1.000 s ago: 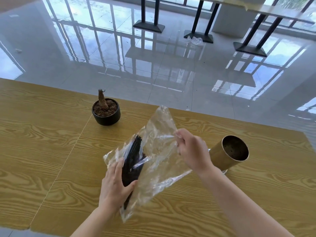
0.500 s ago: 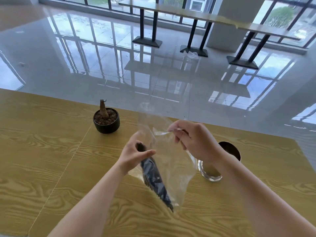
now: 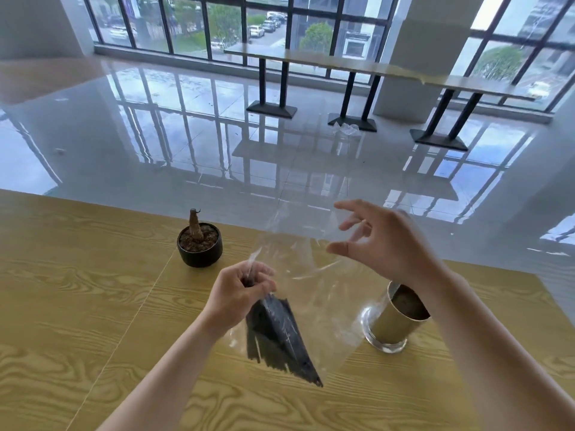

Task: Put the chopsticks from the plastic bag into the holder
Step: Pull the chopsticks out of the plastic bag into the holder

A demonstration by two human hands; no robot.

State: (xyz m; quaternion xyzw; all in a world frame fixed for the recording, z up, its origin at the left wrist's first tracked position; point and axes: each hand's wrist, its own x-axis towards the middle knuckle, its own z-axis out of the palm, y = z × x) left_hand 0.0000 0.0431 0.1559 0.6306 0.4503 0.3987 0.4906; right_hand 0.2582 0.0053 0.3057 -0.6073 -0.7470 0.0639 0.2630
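The left hand (image 3: 238, 295) grips a bundle of black chopsticks (image 3: 280, 334) through the clear plastic bag (image 3: 311, 275), while the right hand (image 3: 382, 241) hovers open-fingered above the gold cylindrical holder (image 3: 395, 325).

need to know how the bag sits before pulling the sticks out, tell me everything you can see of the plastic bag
The plastic bag is clear, thin and crinkled, held upright above the wooden table. The left hand bunches its left side around the top of the black chopsticks, which fan downward inside. The right hand, fingers spread, touches its upper right edge. Its lower right part hangs in front of the gold holder.
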